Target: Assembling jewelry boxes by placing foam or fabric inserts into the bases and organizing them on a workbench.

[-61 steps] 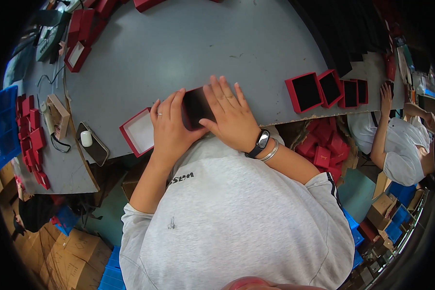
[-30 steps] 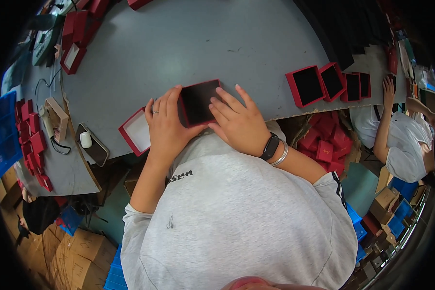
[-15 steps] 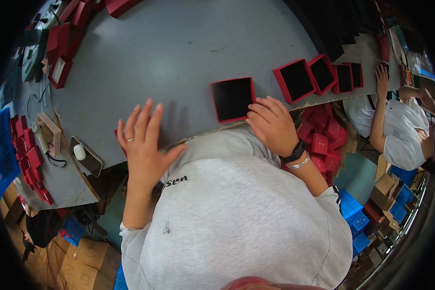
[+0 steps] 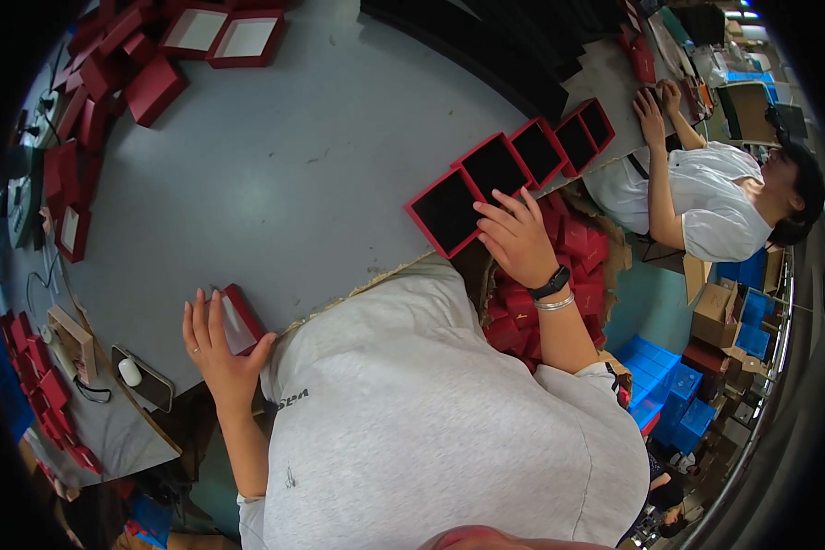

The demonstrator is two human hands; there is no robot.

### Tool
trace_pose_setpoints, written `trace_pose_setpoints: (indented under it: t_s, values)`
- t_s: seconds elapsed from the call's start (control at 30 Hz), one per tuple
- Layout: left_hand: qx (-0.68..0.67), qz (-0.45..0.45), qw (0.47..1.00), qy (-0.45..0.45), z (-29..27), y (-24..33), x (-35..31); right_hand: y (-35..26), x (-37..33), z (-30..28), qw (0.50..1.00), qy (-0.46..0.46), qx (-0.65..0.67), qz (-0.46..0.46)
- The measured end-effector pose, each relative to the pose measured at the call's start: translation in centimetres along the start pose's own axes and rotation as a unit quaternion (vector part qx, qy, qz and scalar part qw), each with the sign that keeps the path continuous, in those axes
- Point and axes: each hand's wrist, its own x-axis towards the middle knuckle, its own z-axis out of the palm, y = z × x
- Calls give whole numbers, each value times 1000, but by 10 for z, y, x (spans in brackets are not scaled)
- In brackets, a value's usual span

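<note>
My left hand is at the table's front edge on the left, its fingers and thumb on either side of a red box part with a white inside. My right hand lies with spread fingers over the near right edge of an open red box lined in black. That box touches another black-lined red box, first in a slanting row of several running away to the right. The underside of my right palm is hidden.
Red boxes pile up at the far left, beside two white-lined box parts. Long black pieces lie at the back. Below the table's edge, more red boxes fill a container. A co-worker sits at the right.
My right hand has brought the black-lined box against the row on the right. My left hand has moved to the white-lined box part. The whole view has shifted.
</note>
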Motion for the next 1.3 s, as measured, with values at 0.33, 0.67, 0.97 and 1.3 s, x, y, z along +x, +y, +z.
trace_pose_setpoints:
  t_s: [0.33, 0.67, 0.97, 1.3]
  values:
    - [-3, 33, 999, -9, 0, 13, 23, -9, -16, 7, 996, 55, 1, 68]
    - [-3, 37, 999, -15, 2, 12, 26, 74, -37, 16, 985, 97, 11, 144]
    - [18, 35, 999, -21, 0, 17, 33, 94, -35, 14, 845, 438, 68, 299]
    - [36, 44, 997, -48, 2, 26, 50, 184, 24, 15, 553, 559, 360, 501]
